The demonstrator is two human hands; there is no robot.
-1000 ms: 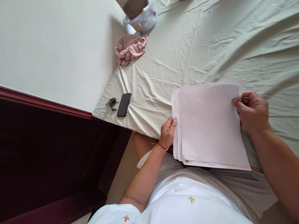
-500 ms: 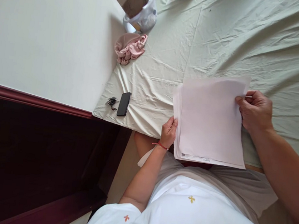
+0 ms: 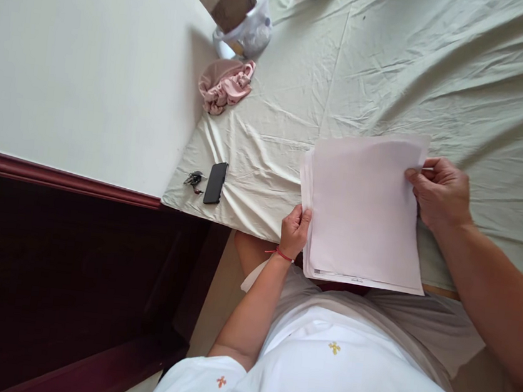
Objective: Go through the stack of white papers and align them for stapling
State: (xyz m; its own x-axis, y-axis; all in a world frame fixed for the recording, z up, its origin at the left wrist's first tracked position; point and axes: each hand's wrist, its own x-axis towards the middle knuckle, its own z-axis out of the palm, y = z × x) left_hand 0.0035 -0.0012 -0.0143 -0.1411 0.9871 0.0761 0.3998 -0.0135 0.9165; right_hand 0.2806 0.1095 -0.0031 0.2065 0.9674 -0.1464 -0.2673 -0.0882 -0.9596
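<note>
Left hand (image 3: 295,228) and right hand (image 3: 439,191) both pinching opposite edges of a stack of white paper sheets (image 3: 363,214), held over the near edge of the pale green bedsheet (image 3: 399,67).

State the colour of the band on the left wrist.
Red: a thin red band just below the left hand, clearest in the head view.

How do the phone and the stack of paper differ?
The phone is black and small; the stack of paper is white and far larger. The phone lies untouched near the bed's corner beside the keys; the paper is gripped by the left hand and right hand. Both are flat and rectangular.
</note>
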